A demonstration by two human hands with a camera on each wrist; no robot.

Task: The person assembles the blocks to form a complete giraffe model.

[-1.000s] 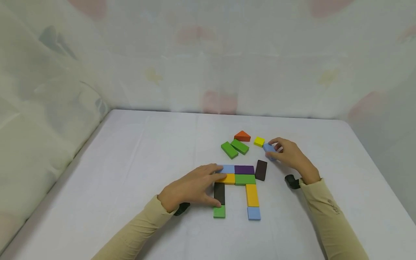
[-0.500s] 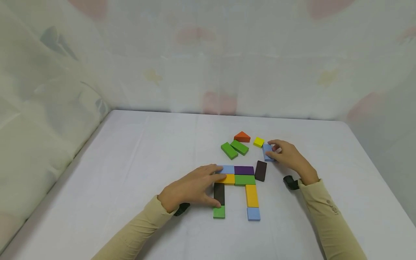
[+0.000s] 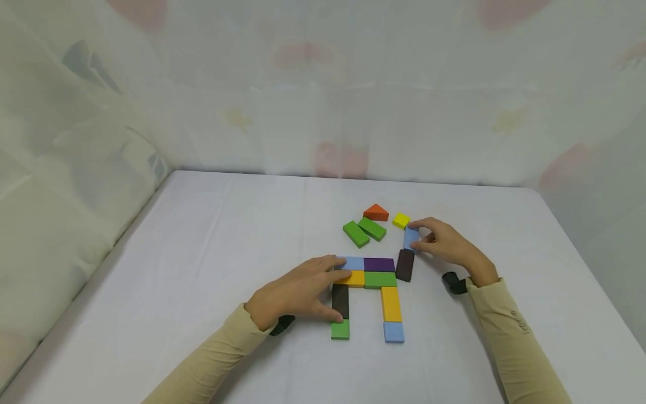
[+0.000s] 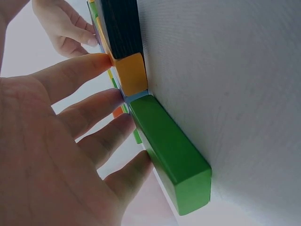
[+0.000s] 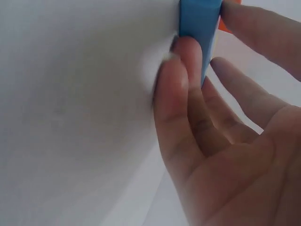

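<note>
My right hand (image 3: 446,244) holds a light blue block (image 3: 411,238) at its ends, thumb near and forefinger far. In the right wrist view, fingertips also lie along the side of this blue block (image 5: 201,19). Its near end meets a dark brown block (image 3: 405,265), which leans slightly beside a purple block (image 3: 379,265). Spread, fairly straight fingers of my left hand (image 3: 298,289) rest on the left part of a flat block figure, touching a second light blue block (image 3: 353,263) and an orange block (image 3: 358,279). The left wrist view shows a green block (image 4: 171,146) under those fingers, hidden from the head.
Beyond the figure lie two green blocks (image 3: 356,233), a red-orange triangle (image 3: 375,212) and a small yellow block (image 3: 401,220). The figure's right leg is an orange block (image 3: 391,304) over a blue one (image 3: 393,331). White cloth (image 3: 227,224) covers the table.
My right hand has turned the light blue block more upright and slid it left, up to the end of the dark brown block. My left hand has stayed in place.
</note>
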